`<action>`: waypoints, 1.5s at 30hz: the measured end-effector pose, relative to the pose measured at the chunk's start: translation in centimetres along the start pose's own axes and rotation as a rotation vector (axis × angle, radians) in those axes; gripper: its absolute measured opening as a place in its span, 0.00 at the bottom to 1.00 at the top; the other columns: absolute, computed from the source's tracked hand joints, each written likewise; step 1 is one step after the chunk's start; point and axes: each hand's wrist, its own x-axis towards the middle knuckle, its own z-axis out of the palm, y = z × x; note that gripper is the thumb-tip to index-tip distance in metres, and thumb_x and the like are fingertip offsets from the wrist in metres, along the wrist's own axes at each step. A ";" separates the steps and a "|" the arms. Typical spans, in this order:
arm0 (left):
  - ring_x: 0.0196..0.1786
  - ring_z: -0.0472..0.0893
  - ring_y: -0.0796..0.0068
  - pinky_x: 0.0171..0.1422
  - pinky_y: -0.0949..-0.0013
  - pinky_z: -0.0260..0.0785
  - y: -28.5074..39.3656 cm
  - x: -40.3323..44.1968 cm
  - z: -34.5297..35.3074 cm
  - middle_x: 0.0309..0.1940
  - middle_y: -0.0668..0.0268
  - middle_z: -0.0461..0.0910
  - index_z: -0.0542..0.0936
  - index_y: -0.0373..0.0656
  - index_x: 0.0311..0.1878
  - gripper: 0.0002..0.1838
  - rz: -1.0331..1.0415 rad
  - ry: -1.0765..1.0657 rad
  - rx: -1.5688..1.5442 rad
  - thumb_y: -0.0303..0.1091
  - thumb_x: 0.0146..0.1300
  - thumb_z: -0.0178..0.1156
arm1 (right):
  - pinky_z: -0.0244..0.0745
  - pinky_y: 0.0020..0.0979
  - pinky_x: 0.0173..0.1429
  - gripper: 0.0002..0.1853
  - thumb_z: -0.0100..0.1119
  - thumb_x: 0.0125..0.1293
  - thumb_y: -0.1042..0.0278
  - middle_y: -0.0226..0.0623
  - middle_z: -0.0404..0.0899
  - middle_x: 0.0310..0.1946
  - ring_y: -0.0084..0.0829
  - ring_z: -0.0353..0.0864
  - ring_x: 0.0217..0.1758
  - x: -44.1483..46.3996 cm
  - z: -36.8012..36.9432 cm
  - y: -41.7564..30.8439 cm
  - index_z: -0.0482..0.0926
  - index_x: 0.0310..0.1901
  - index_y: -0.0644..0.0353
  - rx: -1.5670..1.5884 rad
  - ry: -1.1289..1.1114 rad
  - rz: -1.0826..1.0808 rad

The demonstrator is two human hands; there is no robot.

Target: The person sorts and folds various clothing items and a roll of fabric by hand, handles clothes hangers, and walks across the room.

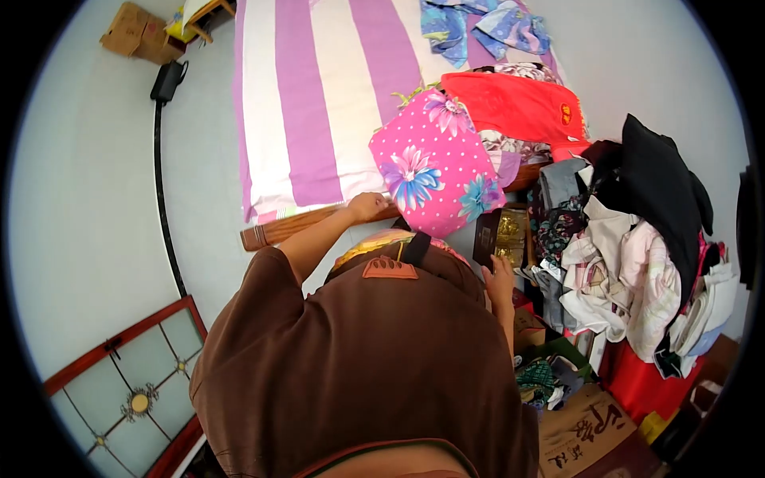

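A pink dotted cloth with large flowers (434, 171), perhaps a pillow, lies over the near edge of the bed. My left hand (368, 207) is at its left corner, above the wooden bed rail (299, 226); the fingers are curled closed, and what they grip cannot be made out. Below the cloth's right side, my right hand (500, 277) has its fingers apart and holds nothing, beside a box with gold packets (510, 231). Behind the pink cloth a red cloth (510, 103) is spread over patterned fabric.
The striped bed (307, 95) bears blue patterned cloth (486, 30) at the far side. On the right are piled clothes (629, 255) and a cardboard box (586, 430). A glass panel with red frame (119, 346) stands lower left; another carton (139, 33) is upper left.
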 end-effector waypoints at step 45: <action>0.38 0.83 0.60 0.42 0.62 0.73 -31.3 -10.6 -7.3 0.33 0.54 0.84 0.81 0.40 0.41 0.16 0.211 -0.492 0.275 0.45 0.65 0.57 | 0.72 0.44 0.57 0.23 0.56 0.63 0.52 0.43 0.77 0.51 0.44 0.76 0.54 -32.5 27.1 -31.3 0.74 0.58 0.50 0.436 -0.098 0.761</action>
